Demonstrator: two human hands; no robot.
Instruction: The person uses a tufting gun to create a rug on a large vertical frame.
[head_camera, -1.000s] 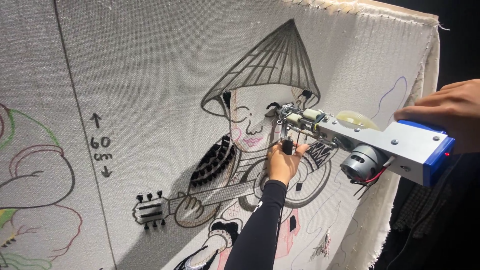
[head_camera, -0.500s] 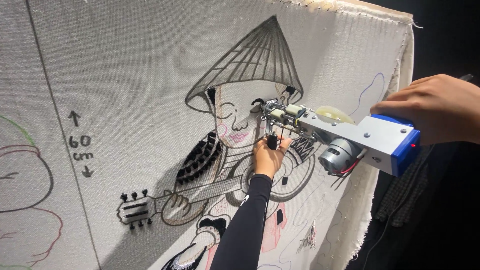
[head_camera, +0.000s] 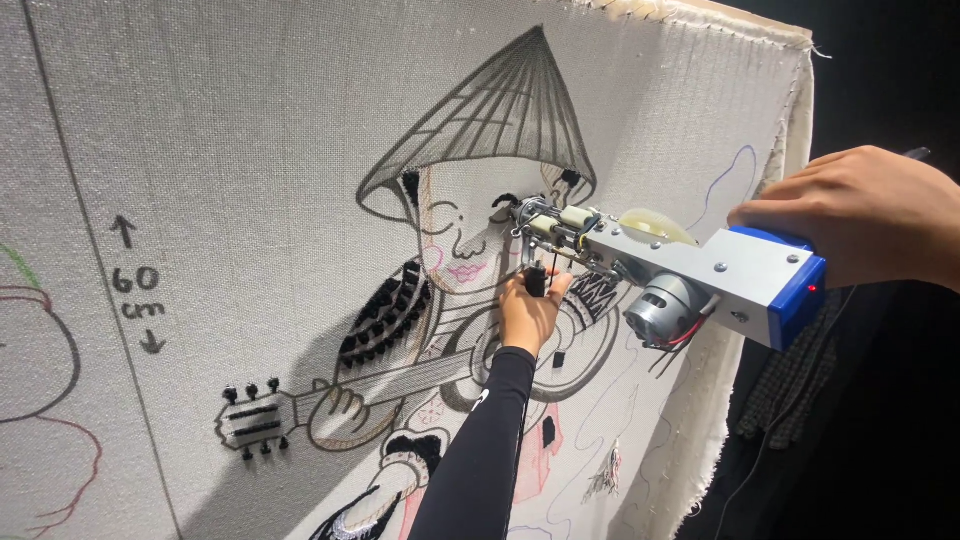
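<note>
A grey and blue tufting gun (head_camera: 700, 270) is pressed with its needle end against a stretched white cloth (head_camera: 250, 150). The cloth bears a line drawing of a figure in a cone hat (head_camera: 490, 120) playing a guitar (head_camera: 300, 410). My right hand (head_camera: 860, 215) grips the gun's rear, over the blue end. My left hand (head_camera: 528, 310), in a black sleeve, holds the small black front handle under the gun's nose, close to the cloth. Black tufted patches show in the figure's hair (head_camera: 385, 315).
The cloth's frayed right edge (head_camera: 790, 140) hangs over a frame, with dark space beyond it. A hand-drawn arrow marking (head_camera: 135, 285) sits at the left of the cloth. Coloured outlines (head_camera: 40, 330) run along the far left edge.
The view has shifted so the drawing sits further left and lower in frame. The gun and both hands stay at the same spot on the figure's neck and chin.
</note>
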